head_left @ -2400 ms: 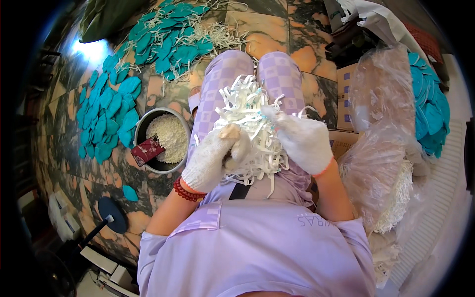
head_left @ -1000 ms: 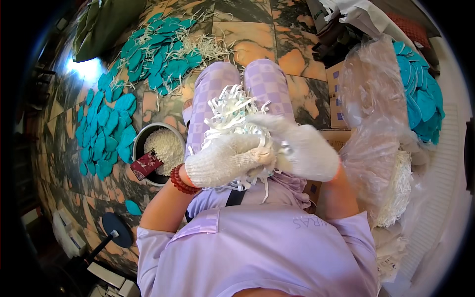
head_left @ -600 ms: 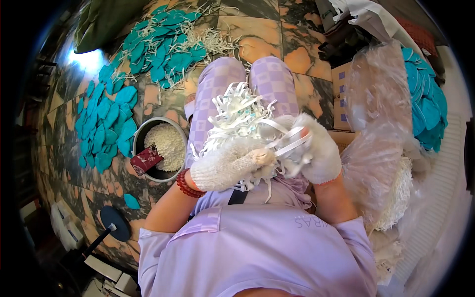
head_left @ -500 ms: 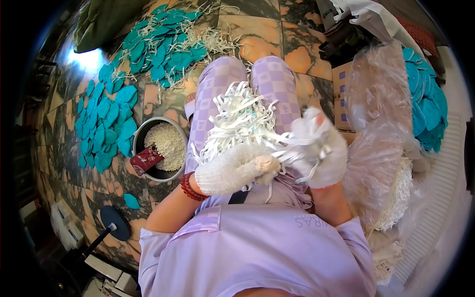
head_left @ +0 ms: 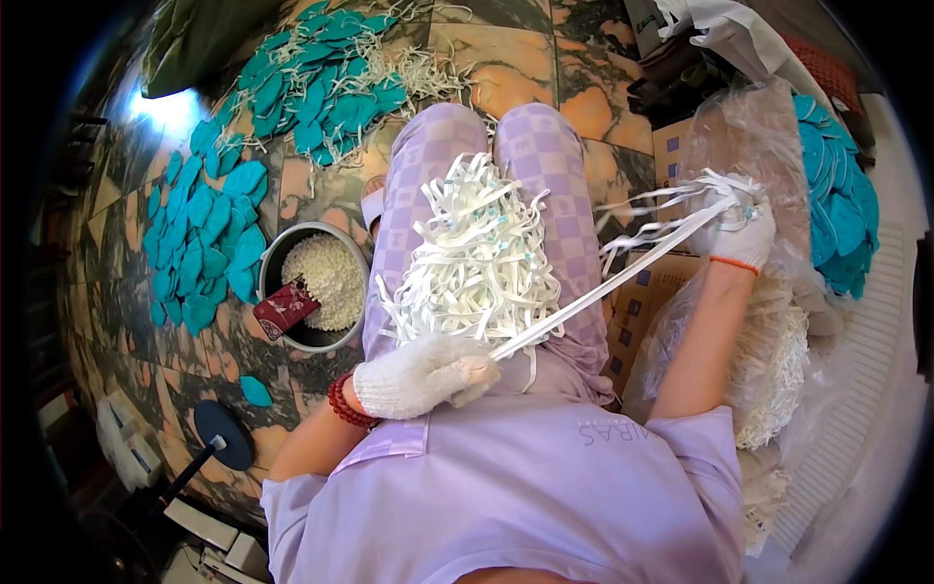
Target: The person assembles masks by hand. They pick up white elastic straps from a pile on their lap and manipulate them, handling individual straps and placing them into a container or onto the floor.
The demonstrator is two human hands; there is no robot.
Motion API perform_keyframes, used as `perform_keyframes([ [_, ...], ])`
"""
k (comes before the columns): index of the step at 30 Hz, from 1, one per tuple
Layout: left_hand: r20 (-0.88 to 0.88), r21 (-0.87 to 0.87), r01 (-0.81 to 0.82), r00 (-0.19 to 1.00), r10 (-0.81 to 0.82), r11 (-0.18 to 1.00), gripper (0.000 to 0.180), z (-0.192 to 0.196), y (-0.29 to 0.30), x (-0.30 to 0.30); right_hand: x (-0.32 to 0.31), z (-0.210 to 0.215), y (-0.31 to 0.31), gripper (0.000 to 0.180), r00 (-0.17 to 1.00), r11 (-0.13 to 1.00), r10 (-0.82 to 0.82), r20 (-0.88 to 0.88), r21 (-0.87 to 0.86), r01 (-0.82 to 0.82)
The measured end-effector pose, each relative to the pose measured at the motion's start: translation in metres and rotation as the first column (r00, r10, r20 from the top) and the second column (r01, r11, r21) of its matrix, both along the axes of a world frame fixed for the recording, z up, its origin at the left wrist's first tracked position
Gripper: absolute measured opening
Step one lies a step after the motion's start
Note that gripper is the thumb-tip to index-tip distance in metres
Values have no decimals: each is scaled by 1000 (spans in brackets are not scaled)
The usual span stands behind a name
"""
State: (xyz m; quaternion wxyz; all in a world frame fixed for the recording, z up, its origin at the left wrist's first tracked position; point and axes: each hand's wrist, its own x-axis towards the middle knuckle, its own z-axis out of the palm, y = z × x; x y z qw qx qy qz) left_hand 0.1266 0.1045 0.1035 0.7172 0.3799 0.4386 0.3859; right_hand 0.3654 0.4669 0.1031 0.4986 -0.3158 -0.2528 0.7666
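Note:
A long white band [head_left: 603,289] is stretched taut and slanting between my two gloved hands. Its lower end sits in the closed fingers of my left hand [head_left: 423,377], low over my lap. Up and to the right, beyond my knee, my right hand [head_left: 736,229] is closed around the other end and a bunch of loose white strips whose tails swing leftward. A heap of tangled white strips [head_left: 477,263] with small teal bits lies on my thighs between the hands.
Left of my legs stands a metal pot [head_left: 364,282] of small white pieces, a dark red patterned packet [head_left: 285,310] over its rim. Teal leaf-shaped pieces [head_left: 209,238] cover the floor at left. Clear plastic bags [head_left: 715,136], a cardboard box [head_left: 647,302] and more teal pieces [head_left: 842,204] stand right.
My right hand has moved up and right, away from my left, drawing the band tight. My left hand has shifted slightly left and down. More of the heap now shows.

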Motion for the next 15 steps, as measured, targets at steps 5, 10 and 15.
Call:
perform_keyframes([
  [5, 3, -47, 32, 999, -32, 998, 45, 0, 5, -3, 7, -19, 3, 17, 951, 982, 184, -248, 11, -188],
  [10, 109, -87, 68, 992, -58, 994, 46, -5, -12, -12, 6, -16, 6, 16, 935, 936, -177, 308, 346, 63],
  [15, 89, 4, -21, 996, 21, 1000, 47, -17, -10, -7, -1, -8, -10, 20, 974, 979, 198, -113, 80, -189],
])
